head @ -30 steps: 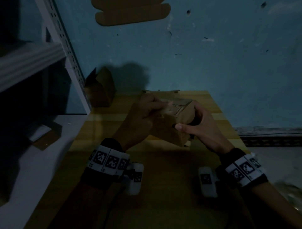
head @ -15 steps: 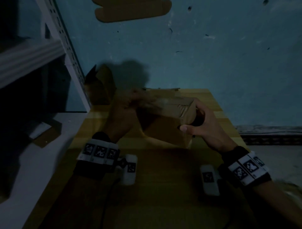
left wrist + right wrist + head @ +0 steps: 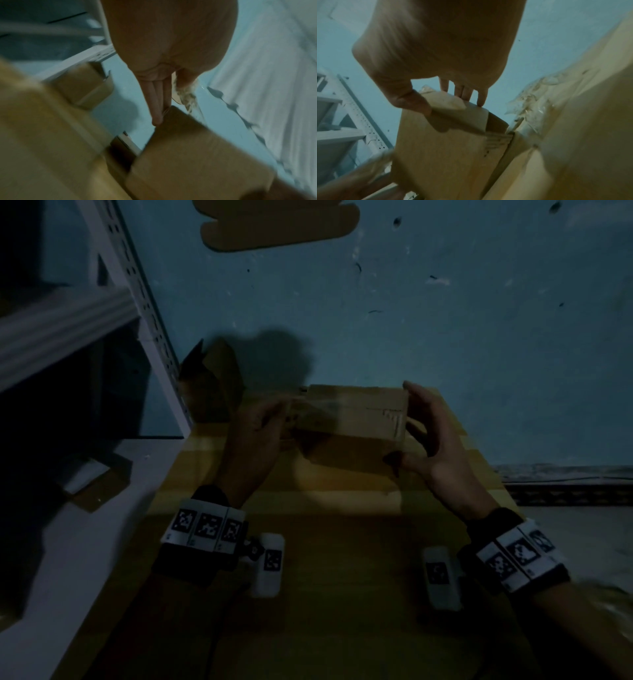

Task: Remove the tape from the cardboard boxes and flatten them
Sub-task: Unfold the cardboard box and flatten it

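Step in hand: peeling the clear tape off the top of the cardboard box, by my reckoning.
Box: held up off the wooden table, between my two hands, its long top face turned toward me.
Right hand: my right hand grips the right end of the box, thumb on the near face, fingers wrapped over the far edge.
Left hand: my left hand is at the left end, fingers drawn together; the left wrist view shows a crinkled strip of tape pinched between them and the thumb.
Hands: well apart, one at each end of the box.
Doing it well: I would pull the strip low and back along the box top, away from my right hand, steady rather than jerky, so it comes off whole and does not tear the board.
Bracing: the right hand must hold firm against the pull, or the box twists.
Risk: thin tape may split lengthwise; if so, I would re-pinch at the edge.
Beyond my left hand: another opened box against the wall.
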